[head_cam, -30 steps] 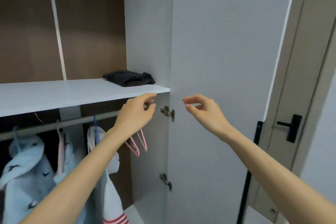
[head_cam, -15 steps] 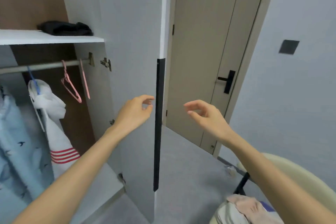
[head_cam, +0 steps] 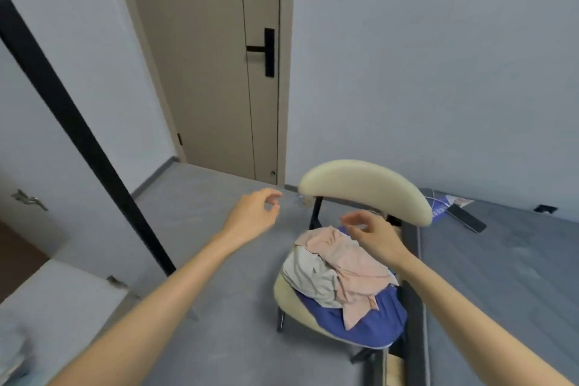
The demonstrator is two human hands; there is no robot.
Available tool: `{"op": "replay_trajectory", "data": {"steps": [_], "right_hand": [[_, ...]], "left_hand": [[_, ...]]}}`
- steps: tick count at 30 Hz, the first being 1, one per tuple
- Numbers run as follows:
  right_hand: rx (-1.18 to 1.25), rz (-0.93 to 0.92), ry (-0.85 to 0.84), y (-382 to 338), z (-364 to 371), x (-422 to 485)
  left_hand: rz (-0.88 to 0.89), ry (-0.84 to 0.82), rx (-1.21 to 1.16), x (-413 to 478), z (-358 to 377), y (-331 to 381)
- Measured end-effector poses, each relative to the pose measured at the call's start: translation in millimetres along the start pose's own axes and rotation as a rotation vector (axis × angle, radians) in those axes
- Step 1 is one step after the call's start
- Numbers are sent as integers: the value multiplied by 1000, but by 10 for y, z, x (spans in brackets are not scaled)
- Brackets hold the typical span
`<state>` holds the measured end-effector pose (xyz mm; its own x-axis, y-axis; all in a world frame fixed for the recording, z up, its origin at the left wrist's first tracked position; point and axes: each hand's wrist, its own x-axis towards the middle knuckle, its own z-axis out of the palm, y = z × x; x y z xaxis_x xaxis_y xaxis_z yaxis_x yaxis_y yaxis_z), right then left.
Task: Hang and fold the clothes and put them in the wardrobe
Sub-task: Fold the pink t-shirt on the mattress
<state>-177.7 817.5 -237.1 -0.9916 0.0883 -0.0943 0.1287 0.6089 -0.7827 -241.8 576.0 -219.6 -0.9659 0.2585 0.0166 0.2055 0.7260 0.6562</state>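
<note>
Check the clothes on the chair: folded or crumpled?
Crumpled: pink garment, beige garment and blue garment lie heaped on the chair, no neat folds.

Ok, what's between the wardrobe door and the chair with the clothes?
Only bare grey floor between the wardrobe door and the chair, in the head view; the left hand hovers above it, holding nothing.

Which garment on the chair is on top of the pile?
The pink garment: it drapes over the off-white garment at its left and the blue garment at the bottom.
</note>
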Motion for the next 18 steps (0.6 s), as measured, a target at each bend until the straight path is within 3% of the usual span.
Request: {"op": "replay_trajectory", "data": {"steps": [9, 13, 18], "right_hand": [[-74, 367, 21, 1347, 133, 525], [-113, 454, -6, 1748, 394, 771], [-176, 525, -87, 2126, 766, 1153]], "left_hand": [[-39, -322, -75, 953, 1296, -316], [-68, -447, -72, 1272, 1696, -533], [-133, -492, -70, 1528, 2102, -883]]}}
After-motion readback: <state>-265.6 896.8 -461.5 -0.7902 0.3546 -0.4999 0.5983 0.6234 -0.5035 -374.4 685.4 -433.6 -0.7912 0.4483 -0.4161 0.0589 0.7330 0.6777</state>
